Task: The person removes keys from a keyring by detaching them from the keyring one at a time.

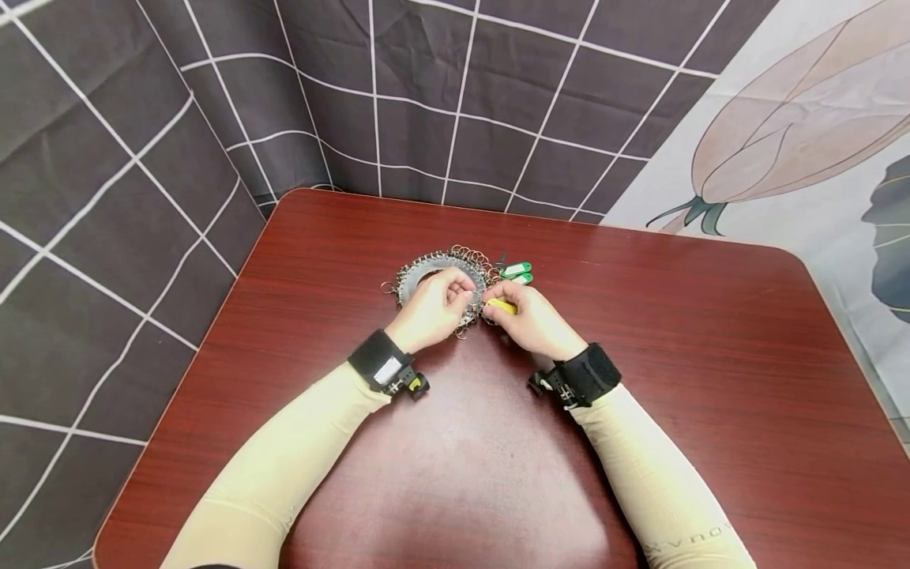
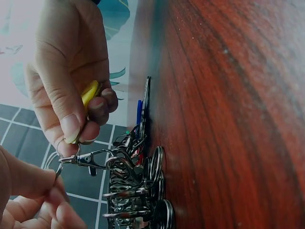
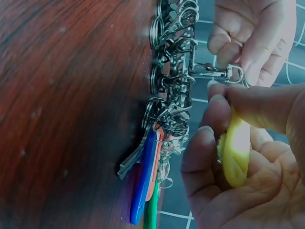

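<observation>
A round grey rack on the table is fringed with metal swivel clasps and split rings. My left hand pinches a split key ring at the rack's near right side. That ring hangs on a swivel clasp, which sticks out from the row. In my right hand is a yellow key tag, held between thumb and curled fingers. A thin wire loop at the tag's end meets the split ring, close by my left fingertips. A toothed metal edge, like a key's, shows beside the tag in the right wrist view.
Green key tags lie at the rack's right side. A blue tag, an orange tag and a dark metal key hang there too. Gridded dark cloth rises behind the red-brown table.
</observation>
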